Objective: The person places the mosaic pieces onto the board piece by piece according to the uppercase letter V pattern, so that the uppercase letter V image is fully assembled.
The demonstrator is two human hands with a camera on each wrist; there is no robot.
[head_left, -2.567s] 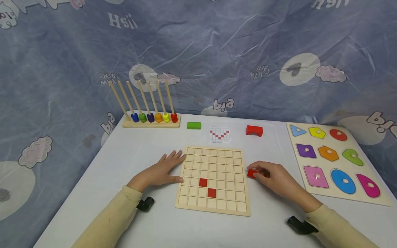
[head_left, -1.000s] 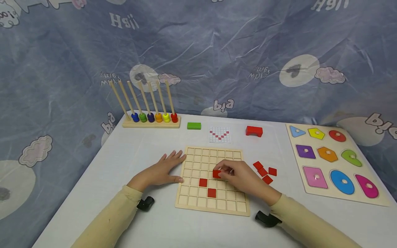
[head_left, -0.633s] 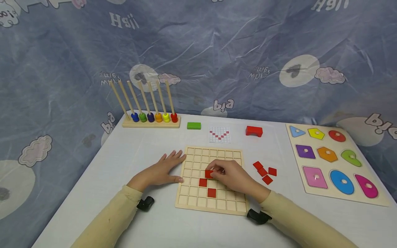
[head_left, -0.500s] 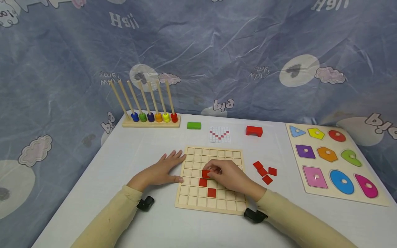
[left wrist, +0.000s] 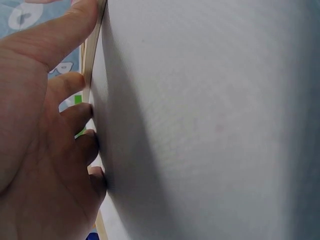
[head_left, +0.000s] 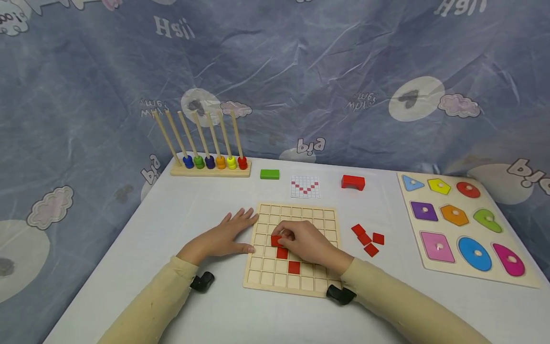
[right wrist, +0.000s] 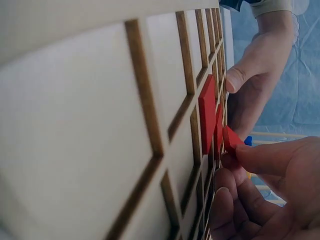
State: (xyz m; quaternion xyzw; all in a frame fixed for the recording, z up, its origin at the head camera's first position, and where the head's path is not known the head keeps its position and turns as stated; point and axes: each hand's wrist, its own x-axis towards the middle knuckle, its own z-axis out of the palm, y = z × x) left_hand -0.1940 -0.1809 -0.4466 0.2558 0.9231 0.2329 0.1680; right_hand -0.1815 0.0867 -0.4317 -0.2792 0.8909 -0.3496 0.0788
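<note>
My right hand (head_left: 302,242) pinches a small red square tile (head_left: 275,241) between thumb and fingers, low over the wooden grid board (head_left: 296,289). In the right wrist view this tile (right wrist: 231,140) is tilted, with one edge close to the grid. Two more red tiles lie in cells: one (head_left: 281,253) just below the held tile, the other (head_left: 294,267) one cell lower and to the right. My left hand (head_left: 223,237) lies on the table with fingers spread, its thumb and index fingertips touching the board's left edge. The left wrist view shows this hand (left wrist: 45,130) beside the board's rim.
Several loose red tiles (head_left: 364,238) lie right of the board. Behind it are a pattern card (head_left: 305,187), a green block (head_left: 269,174) and a red arch block (head_left: 353,182). A peg bead rack (head_left: 210,173) stands back left; a shape puzzle board (head_left: 468,224) lies right.
My right hand took a red tile from beside the board and carried it left over the grid, to just above the upper placed tile. My left hand has stayed in place.
</note>
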